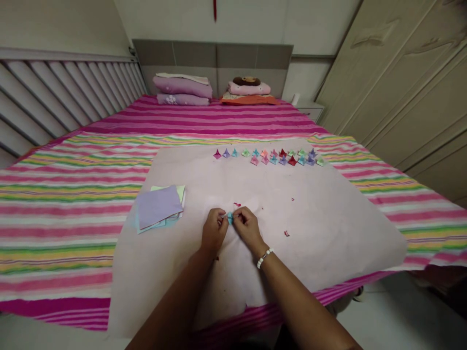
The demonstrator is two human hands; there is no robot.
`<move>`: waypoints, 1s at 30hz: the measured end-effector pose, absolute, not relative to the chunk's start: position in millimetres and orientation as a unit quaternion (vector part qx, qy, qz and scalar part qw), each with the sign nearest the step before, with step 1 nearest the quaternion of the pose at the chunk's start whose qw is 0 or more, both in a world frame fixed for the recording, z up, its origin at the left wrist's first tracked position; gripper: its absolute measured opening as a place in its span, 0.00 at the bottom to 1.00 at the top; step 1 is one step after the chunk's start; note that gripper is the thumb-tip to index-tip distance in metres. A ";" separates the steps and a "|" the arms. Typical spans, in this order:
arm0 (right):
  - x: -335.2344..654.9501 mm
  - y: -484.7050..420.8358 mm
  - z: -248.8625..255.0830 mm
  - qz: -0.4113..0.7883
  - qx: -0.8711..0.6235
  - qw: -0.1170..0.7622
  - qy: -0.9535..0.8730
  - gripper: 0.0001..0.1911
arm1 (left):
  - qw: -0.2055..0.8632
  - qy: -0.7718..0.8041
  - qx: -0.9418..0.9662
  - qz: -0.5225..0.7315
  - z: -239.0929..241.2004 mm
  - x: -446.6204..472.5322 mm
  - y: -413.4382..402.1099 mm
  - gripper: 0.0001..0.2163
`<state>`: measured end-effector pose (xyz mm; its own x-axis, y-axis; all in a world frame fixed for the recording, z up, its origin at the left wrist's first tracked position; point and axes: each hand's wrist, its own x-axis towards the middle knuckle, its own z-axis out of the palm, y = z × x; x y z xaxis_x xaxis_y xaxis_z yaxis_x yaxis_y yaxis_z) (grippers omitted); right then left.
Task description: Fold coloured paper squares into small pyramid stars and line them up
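Gripping small light-blue folded paper from two sides, over pale sheet, left of the sheet's middle. With left hand: pinching the left edge between thumb and fingertips, remaining fingers curled. With right hand: pinching the right edge likewise, fingers bent inward. Cannot tell whether touching the sheet beneath.

At right wrist: white beaded bracelet with a darker piece set in; too small to make out any lettering on it.

Just beyond the fingertips: reddish scrap. To the right of the right hand: another red-and-pale scrap; too small to tell whether printed.

Left of the hands, well apart: stack of paper squares, plain lilac on top, green and blue showing at the edges, slightly fanned.

Along the far edge of the sheet: pointed folded-paper pieces in two rows, standing close together toward the right. Noted colours: magenta, purple, blue, green, pink, coral, red.

Underneath: striped bedspread. At the far end, before grey headboard: purple folded bedding with pale floral print; beside it, pink-and-orange pile.
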<state>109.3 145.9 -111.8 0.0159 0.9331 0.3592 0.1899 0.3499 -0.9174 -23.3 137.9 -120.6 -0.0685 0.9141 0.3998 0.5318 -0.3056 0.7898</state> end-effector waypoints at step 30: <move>111.2 144.1 -110.3 0.301 -0.441 0.543 -0.648 0.13 | 0.117 0.546 0.692 0.457 -121.2 -25.0 137.4 0.10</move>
